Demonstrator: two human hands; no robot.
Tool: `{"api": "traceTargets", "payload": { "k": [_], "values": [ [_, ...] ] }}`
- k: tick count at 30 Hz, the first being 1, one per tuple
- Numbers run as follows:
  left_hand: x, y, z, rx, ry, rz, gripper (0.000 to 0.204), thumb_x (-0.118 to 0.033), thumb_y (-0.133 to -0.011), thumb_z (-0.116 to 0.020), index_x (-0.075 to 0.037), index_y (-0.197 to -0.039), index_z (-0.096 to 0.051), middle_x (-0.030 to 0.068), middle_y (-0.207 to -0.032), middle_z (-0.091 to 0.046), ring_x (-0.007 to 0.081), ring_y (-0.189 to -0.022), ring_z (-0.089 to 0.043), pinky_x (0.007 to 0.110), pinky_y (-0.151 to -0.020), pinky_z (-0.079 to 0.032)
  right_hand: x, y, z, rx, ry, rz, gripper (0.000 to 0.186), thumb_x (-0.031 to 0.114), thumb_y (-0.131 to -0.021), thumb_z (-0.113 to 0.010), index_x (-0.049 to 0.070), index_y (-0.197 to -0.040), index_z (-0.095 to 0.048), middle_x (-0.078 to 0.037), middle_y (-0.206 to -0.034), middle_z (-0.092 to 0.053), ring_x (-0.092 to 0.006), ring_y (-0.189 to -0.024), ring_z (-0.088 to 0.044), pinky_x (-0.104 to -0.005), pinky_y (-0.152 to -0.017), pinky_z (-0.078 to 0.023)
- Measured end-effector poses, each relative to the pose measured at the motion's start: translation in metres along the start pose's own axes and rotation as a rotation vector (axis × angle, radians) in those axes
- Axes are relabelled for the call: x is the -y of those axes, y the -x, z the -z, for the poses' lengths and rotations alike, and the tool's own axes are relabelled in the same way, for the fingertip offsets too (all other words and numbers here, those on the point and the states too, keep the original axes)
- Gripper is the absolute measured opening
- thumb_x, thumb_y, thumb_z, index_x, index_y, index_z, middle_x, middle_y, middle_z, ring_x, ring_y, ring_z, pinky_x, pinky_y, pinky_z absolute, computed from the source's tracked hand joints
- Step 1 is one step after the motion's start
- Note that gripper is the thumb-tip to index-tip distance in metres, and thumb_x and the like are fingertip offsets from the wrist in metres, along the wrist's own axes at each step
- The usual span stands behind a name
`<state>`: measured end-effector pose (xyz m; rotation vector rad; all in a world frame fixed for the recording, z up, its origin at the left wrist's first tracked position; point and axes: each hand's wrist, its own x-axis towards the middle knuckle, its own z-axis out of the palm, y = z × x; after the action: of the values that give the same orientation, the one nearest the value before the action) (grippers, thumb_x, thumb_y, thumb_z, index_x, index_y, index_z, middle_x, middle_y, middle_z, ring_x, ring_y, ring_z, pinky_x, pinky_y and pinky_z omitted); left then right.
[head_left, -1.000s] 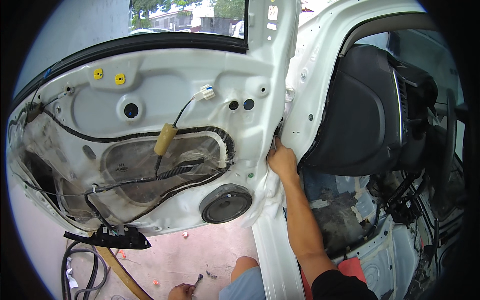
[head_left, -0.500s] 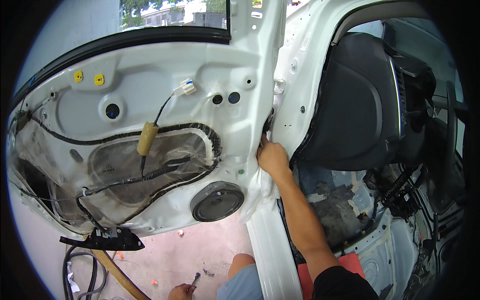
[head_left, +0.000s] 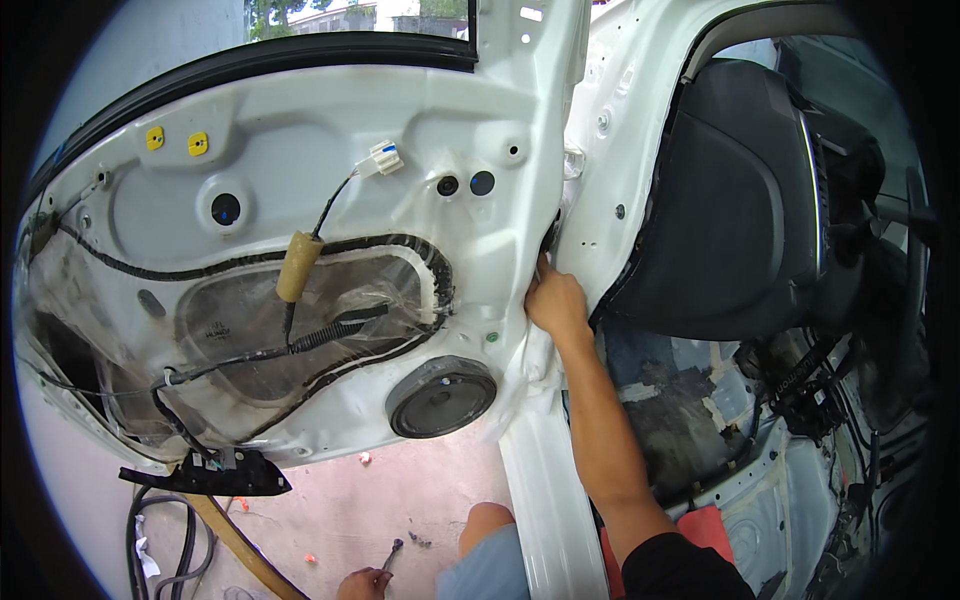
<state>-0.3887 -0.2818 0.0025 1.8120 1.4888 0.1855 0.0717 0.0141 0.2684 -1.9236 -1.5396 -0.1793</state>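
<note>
My right hand (head_left: 557, 302) reaches up into the narrow gap between the white car door (head_left: 330, 110) and the white door pillar (head_left: 612, 165). Its fingers are bent, with the tips hidden in the gap beside a black rubber-like piece (head_left: 551, 236); what they hold, if anything, cannot be seen. Low in the picture, my left hand (head_left: 362, 584) is closed around a thin stick-like tool (head_left: 391, 555) with a dark head. The door's inner panel is off, baring a round black speaker (head_left: 441, 397), a clear plastic sheet (head_left: 250, 330) and a dangling white connector (head_left: 381, 158).
A dark dashboard end (head_left: 730, 210) and exposed wiring (head_left: 800, 385) lie to the right. The white door sill (head_left: 548, 500) runs below my right arm. A black switch piece (head_left: 235, 475) hangs at the door's lower edge, above black cables (head_left: 190, 540) on the pinkish floor (head_left: 340, 520).
The whole view has shifted slightly, so the door and pillar sit a little farther right and higher. My right hand stays at the gap with its fingers slightly turned; my left hand keeps its grip.
</note>
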Motion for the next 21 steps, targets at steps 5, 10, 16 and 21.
{"api": "traceTargets", "payload": {
  "k": [5, 10, 16, 21],
  "values": [
    [0.002, -0.003, 0.003, -0.032, 0.001, -0.046, 0.034, -0.031, -0.101, -0.053, -0.005, -0.102, -0.075, 0.0226, -0.101, -0.071, 0.0435, -0.094, -0.067, 0.048, -0.082, -0.054, 0.004, 0.007, 0.004, -0.021, -0.020, -0.057, 0.050, 0.019, -0.087, -0.056, 0.004, -0.135, -0.058, -0.037, -0.084, -0.066, -0.0543, -0.083, -0.066, -0.0599, -0.081, -0.053],
    [0.010, 0.001, 0.001, -0.049, -0.005, -0.050, 0.033, -0.029, -0.102, -0.053, -0.005, -0.101, -0.075, 0.0232, -0.100, -0.071, 0.0434, -0.094, -0.067, 0.048, -0.082, -0.054, 0.008, 0.008, 0.005, -0.029, -0.039, -0.049, 0.055, 0.018, -0.087, -0.055, 0.003, -0.139, -0.055, -0.037, -0.087, -0.067, -0.0538, -0.085, -0.067, -0.0593, -0.082, -0.053],
    [0.012, 0.000, -0.006, -0.022, 0.006, -0.062, 0.033, -0.030, -0.101, -0.054, -0.004, -0.100, -0.074, 0.0234, -0.098, -0.071, 0.0432, -0.092, -0.067, 0.049, -0.081, -0.054, 0.004, 0.001, 0.007, 0.003, -0.003, -0.043, 0.057, 0.019, -0.086, -0.054, 0.002, -0.140, -0.055, -0.036, -0.092, -0.068, -0.0531, -0.087, -0.067, -0.0574, -0.085, -0.053],
    [0.017, -0.003, -0.004, -0.040, 0.007, -0.080, 0.032, -0.030, -0.100, -0.055, -0.005, -0.100, -0.074, 0.0231, -0.098, -0.071, 0.0432, -0.093, -0.067, 0.048, -0.082, -0.054, 0.002, 0.002, 0.009, 0.036, -0.020, -0.044, 0.058, 0.022, -0.086, -0.054, 0.002, -0.140, -0.055, -0.035, -0.094, -0.068, -0.0535, -0.090, -0.066, -0.0573, -0.088, -0.052]
  ]
}}
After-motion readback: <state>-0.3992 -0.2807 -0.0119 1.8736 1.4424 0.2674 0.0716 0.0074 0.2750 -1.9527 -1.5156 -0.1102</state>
